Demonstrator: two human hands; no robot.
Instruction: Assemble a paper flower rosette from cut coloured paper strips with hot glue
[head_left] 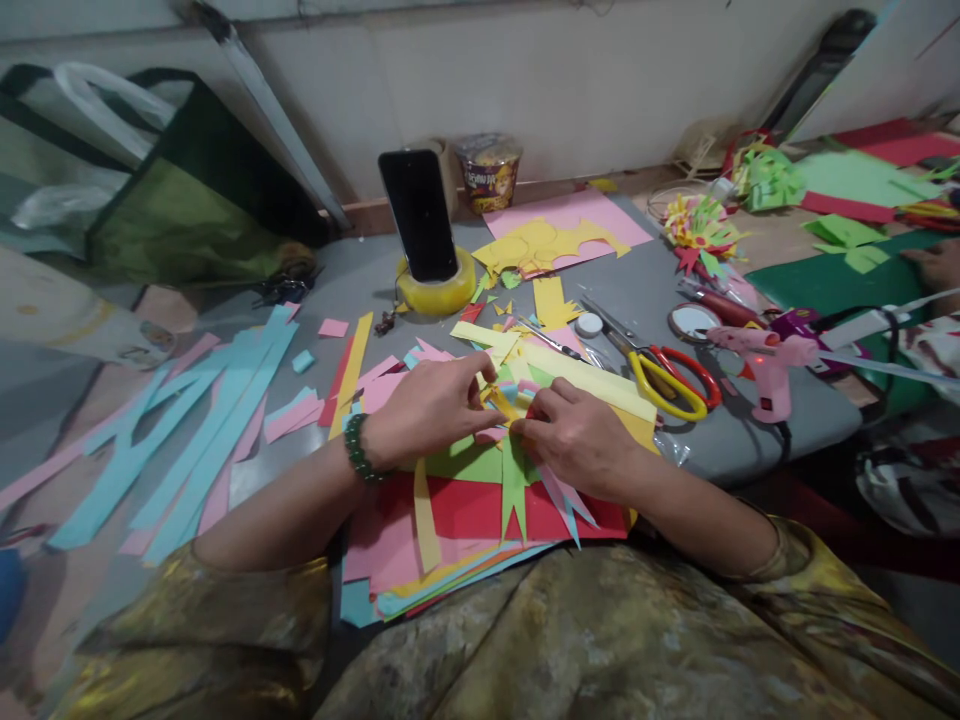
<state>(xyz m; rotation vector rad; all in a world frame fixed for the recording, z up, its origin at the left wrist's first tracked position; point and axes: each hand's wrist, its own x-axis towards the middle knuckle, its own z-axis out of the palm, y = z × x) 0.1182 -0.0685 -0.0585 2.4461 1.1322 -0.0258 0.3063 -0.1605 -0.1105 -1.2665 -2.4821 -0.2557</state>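
A looped paper bow [513, 404] in yellow, pink, blue and green lies between my hands. Its notched green tail [514, 495] hangs toward me over a stack of coloured paper [465, 510]. My left hand [435, 400], with a green bead bracelet at the wrist, is curled with fingertips at the bow's yellow loop. Across from it, my right hand [577, 430] pinches the bow's right side. Pink and blue strip ends [568, 500] stick out beneath that hand. Exactly where the left fingertips grip is partly hidden.
Scissors [667, 385] and a pink glue gun [769, 365] lie on the right. A phone [420, 215] leans in a yellow tape roll [439, 290]. Blue and pink paper strips [202, 440] spread leftward. Finished paper flowers [701, 225] sit farther back; another person's hand [941, 270] shows at far right.
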